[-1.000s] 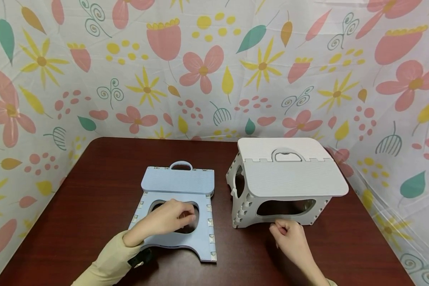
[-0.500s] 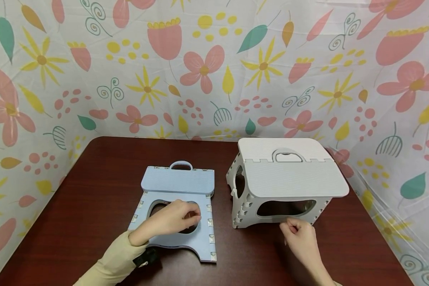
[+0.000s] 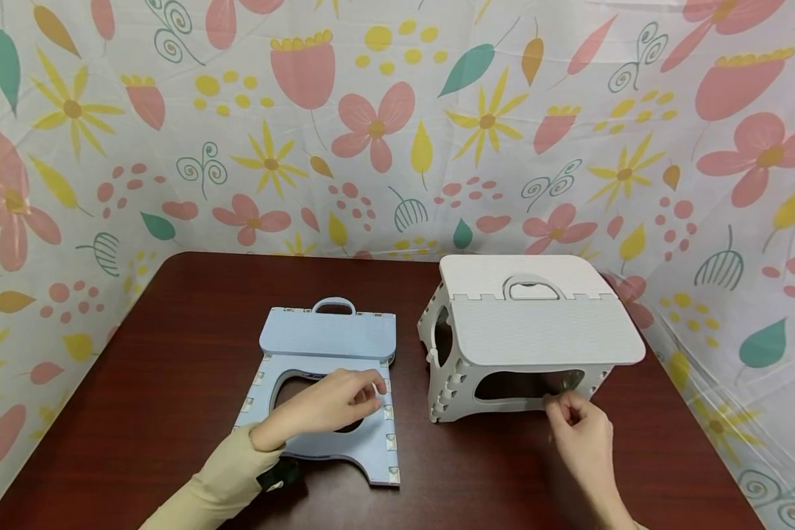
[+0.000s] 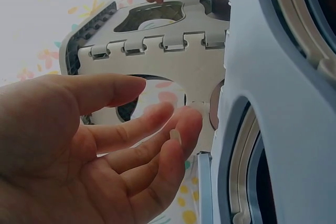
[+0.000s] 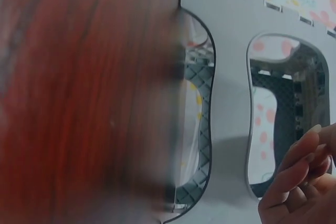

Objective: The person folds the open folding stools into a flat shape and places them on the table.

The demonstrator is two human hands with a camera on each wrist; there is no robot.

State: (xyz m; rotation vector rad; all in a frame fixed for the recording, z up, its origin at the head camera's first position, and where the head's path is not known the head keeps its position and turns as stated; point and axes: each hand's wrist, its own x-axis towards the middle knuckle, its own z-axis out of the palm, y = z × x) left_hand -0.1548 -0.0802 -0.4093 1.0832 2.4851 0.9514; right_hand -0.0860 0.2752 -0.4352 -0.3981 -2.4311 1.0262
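- Flowered cloth (image 3: pixel 374 132) hangs beyond your left grip (image 3: pixel 331 403) and your right grip (image 3: pixel 581 434).
- The dark red-brown table (image 3: pixel 172 353) spreads beneath both grips.
- The white stool (image 3: pixel 543 327) stands unfolded just ahead of your right grip, to the right of your left grip.
- The folded blue stool (image 3: pixel 327 335) lies below your left grip.
- A pale sleeve (image 3: pixel 218 478) runs back from your left grip.
- Your left grip is released, fingers relaxed, thumb apart.
- Your right grip is released too, fingers loosely bent at the white stool's front; whether they touch it, you cannot tell.
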